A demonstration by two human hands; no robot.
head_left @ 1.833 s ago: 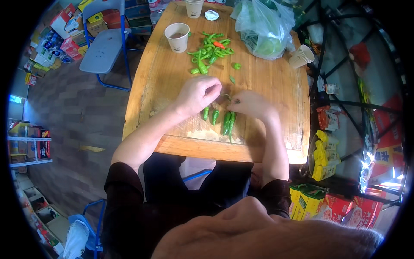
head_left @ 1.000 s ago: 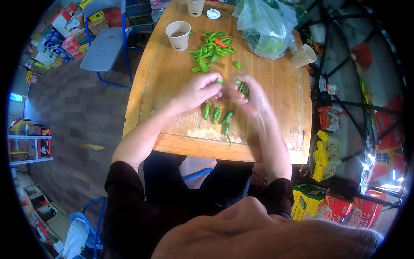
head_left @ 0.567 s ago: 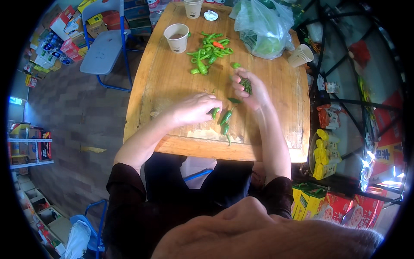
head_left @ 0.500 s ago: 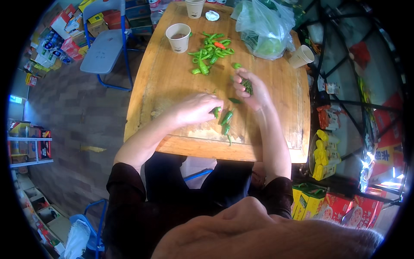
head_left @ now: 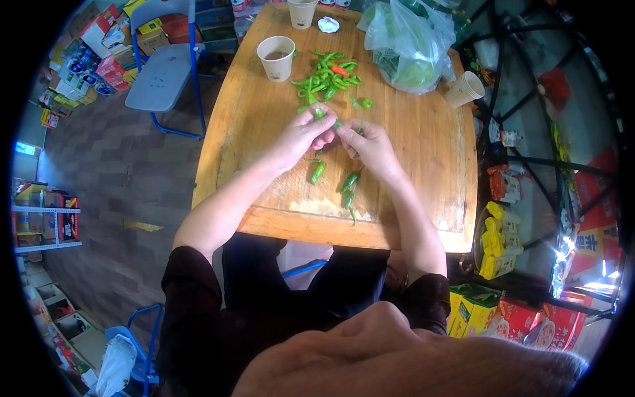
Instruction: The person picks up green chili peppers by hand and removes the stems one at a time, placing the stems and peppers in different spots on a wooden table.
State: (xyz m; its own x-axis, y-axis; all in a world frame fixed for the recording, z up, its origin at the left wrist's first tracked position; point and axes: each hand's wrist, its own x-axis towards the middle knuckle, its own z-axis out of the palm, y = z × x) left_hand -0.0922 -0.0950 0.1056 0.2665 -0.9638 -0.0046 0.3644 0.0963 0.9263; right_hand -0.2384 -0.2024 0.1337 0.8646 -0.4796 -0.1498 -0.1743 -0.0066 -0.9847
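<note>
My two hands meet over the middle of the wooden table (head_left: 245, 149). Between the closed fingers of my left hand (head_left: 297, 137) is a green chili pepper (head_left: 319, 114). The fingertips of my right hand (head_left: 372, 147) pinch the other end of that pepper; small green stems show faintly in its curled palm. Just beyond my hands lies a pile of green chili peppers (head_left: 327, 79) with one red pepper (head_left: 340, 71) on it. Nearer to me are a loose green pepper (head_left: 318, 173) and a pair of darker peppers (head_left: 350, 182). Another green piece (head_left: 366, 103) sits beyond my right hand.
A paper cup with dark contents (head_left: 276, 66) stands left of the pile, another cup (head_left: 302, 14) behind it. At the far right are a plastic bag of greens (head_left: 410, 56) and a tilted paper cup (head_left: 465, 90). A folding chair (head_left: 162, 79) stands left of the table.
My left hand has moved up and away from me to meet my right hand, which has come left and slightly nearer. A green pepper now lies where my left hand was.
</note>
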